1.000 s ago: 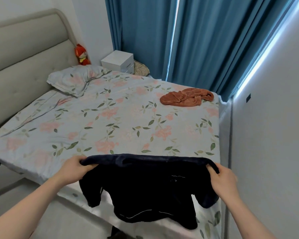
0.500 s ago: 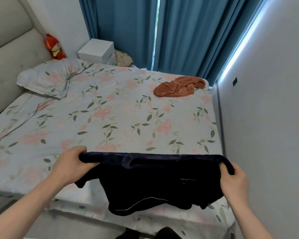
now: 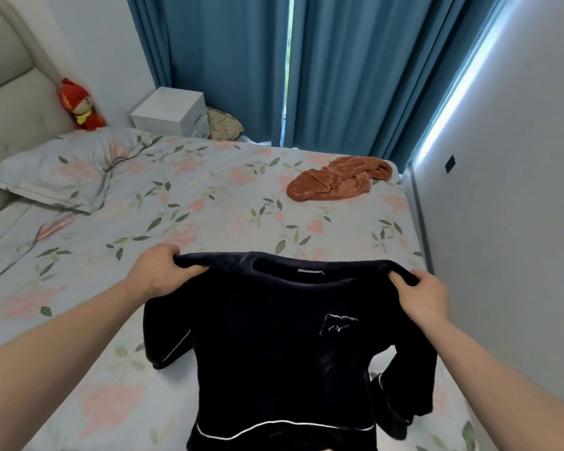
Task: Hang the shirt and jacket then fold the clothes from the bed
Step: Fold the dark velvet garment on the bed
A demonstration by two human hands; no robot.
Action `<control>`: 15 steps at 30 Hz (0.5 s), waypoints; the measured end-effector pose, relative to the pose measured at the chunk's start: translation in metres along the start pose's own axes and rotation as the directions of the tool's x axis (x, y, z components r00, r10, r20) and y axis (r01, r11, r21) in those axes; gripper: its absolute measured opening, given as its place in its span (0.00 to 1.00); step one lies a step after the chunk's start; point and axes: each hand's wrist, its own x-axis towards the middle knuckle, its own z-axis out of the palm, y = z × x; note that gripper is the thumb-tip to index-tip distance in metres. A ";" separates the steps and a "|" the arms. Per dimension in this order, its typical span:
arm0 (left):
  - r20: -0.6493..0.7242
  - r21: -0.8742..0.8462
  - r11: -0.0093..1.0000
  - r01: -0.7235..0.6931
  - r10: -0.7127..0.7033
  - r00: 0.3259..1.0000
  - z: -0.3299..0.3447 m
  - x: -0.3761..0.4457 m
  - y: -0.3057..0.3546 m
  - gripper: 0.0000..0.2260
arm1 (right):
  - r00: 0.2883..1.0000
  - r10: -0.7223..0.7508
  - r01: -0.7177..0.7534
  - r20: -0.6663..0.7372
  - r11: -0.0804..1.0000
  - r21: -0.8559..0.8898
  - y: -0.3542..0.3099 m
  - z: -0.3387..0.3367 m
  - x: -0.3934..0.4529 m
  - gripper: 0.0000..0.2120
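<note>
A dark navy top with white piping and a chest pocket hangs spread out over the near part of the bed. My left hand grips its left shoulder and my right hand grips its right shoulder. Both sleeves dangle at the sides, and the hem reaches the bottom of the view. A crumpled rust-orange garment lies at the far right of the floral sheet.
A floral pillow lies at the head end by the padded headboard. A red plush toy and a white nightstand stand beyond it. Blue curtains hang behind, and a white wall runs close along the right.
The dark top has been carried forward over the bed and now hangs full length, where its lower part was bunched. The view has moved closer to the bed. Both hands keep their grip.
</note>
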 end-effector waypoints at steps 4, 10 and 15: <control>-0.055 0.018 1.000 -0.003 0.004 0.998 0.055 0.065 0.008 0.26 | 0.997 -0.080 0.080 -0.016 0.996 -0.030 0.004 0.054 0.065 0.16; 0.215 -0.056 0.998 -0.016 0.028 0.976 0.249 0.016 -0.016 0.27 | 0.964 0.003 0.057 0.266 0.974 -0.218 0.132 0.162 0.030 0.25; 0.426 0.062 0.984 0.166 -0.177 0.887 0.381 -0.084 -0.072 0.39 | 0.832 0.317 -0.086 0.455 0.884 -0.460 0.267 0.211 -0.055 0.38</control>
